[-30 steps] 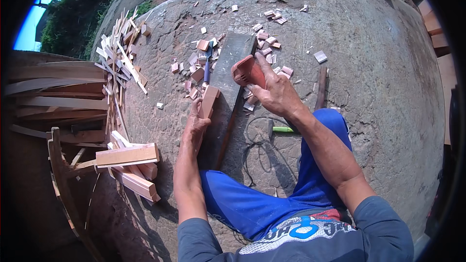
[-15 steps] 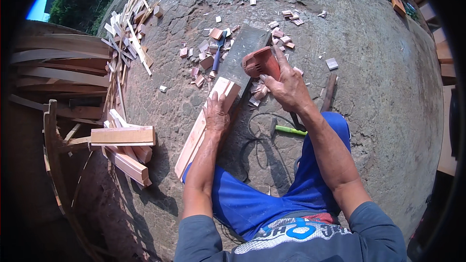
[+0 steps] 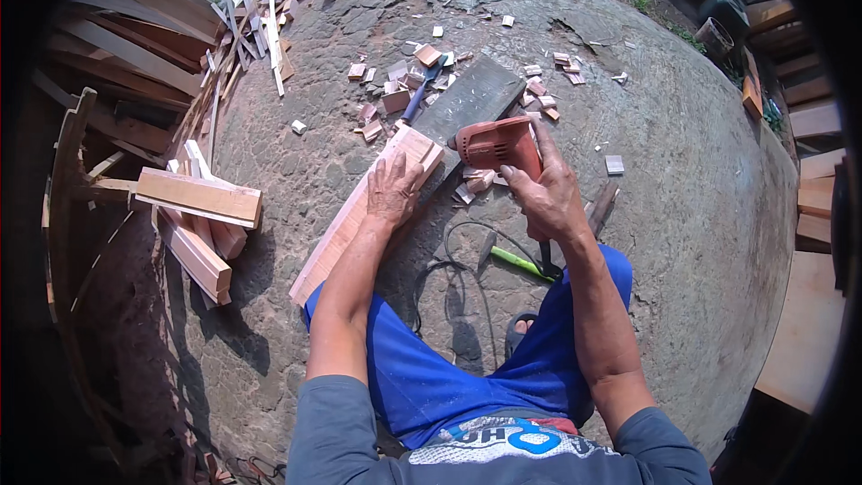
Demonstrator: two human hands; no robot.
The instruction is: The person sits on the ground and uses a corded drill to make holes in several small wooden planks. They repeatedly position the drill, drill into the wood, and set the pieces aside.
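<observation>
My left hand [image 3: 392,190] lies flat with spread fingers on top of a long pale wooden beam [image 3: 337,238]. The beam slants from my left thigh onto a dark, worn plank [image 3: 485,85]. My right hand [image 3: 549,196] is wrapped round the handle of an orange-red power drill [image 3: 496,145]. Its nose points left, close beside the beam's far end; whether a bit touches the wood I cannot make out. A chisel with a blue handle [image 3: 418,101] leans at the plank's left edge, among wood offcuts [image 3: 395,101].
A hammer with a green handle [image 3: 521,262] and a looped dark cord [image 3: 446,251] lie between my knees. Cut beams [image 3: 199,196] are piled at left. Thin wood strips [image 3: 269,22] are heaped at far left, and boards [image 3: 813,292] stand along the right.
The drill has come down and turned, so its nose is nearer the beam's end. My left hand's fingers have spread wider on the beam. The whole view has shifted.
</observation>
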